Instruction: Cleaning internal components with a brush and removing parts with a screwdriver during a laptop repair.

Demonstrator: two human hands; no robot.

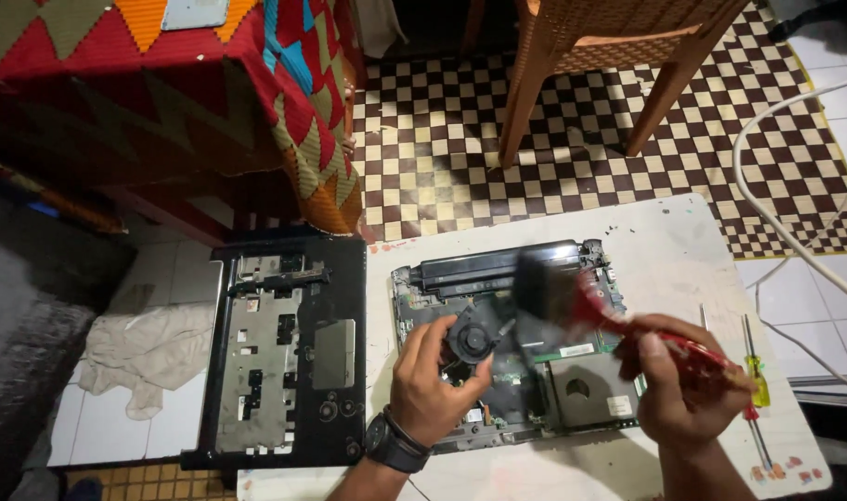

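An opened laptop base (535, 371) with its circuit board bare lies on a white board (665, 250). My left hand (433, 380), with a black wristwatch, holds the round black cooling fan (471, 339) at the board's left part. My right hand (674, 380) grips a red-handled brush (572, 297); its dark bristles are blurred over the board, just right of the fan. The black battery strip (497, 269) runs along the laptop's far edge.
A removed black laptop cover (289, 357) lies left of the board, inner side up. Two screwdrivers (756, 380) rest at the board's right edge. A crumpled cloth (149, 353) lies far left. A patterned cloth-covered table (163, 93), a wooden chair (609, 56) and white cables (767, 204) surround the spot.
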